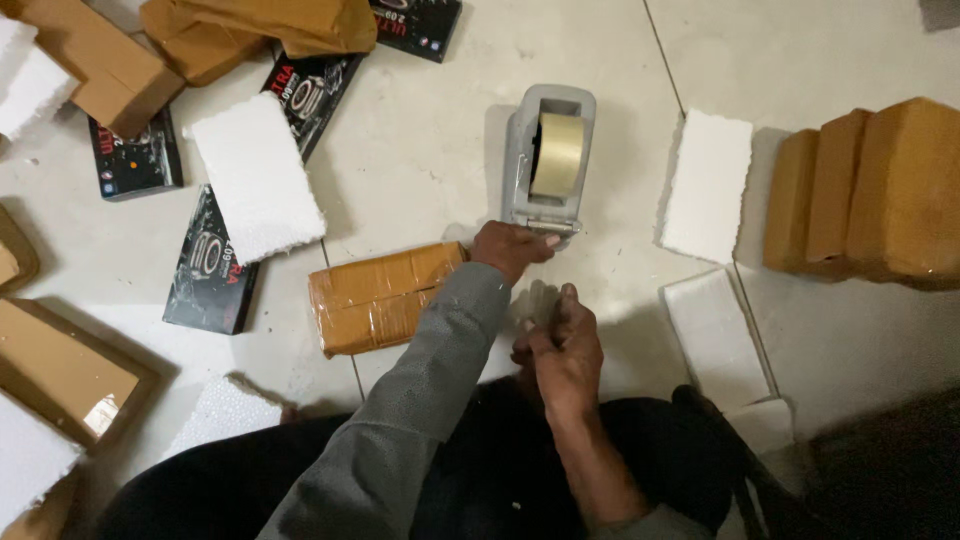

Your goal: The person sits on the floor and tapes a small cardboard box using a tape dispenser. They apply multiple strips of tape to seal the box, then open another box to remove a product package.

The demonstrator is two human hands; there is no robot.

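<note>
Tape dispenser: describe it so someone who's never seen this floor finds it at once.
Start at the pale tiled floor and go to its upper middle, just above the person's hands. The tape dispenser stands there, with the left hand at its near end and the brown wrapped parcel below and to its left. It is the only grey plastic thing there, holding a tan tape roll, among white foam slabs, black boxes and brown parcels.

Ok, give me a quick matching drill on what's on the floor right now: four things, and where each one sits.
Things:
1. tape dispenser
2. wrapped parcel
3. stack of brown parcels
4. black boxes

Places:
A. far right of the view
B. left, among white foam slabs
C. top centre, left hand at its front edge
D. centre, just left of the grey sleeve

Pairs: 1-C, 2-D, 3-A, 4-B
</note>
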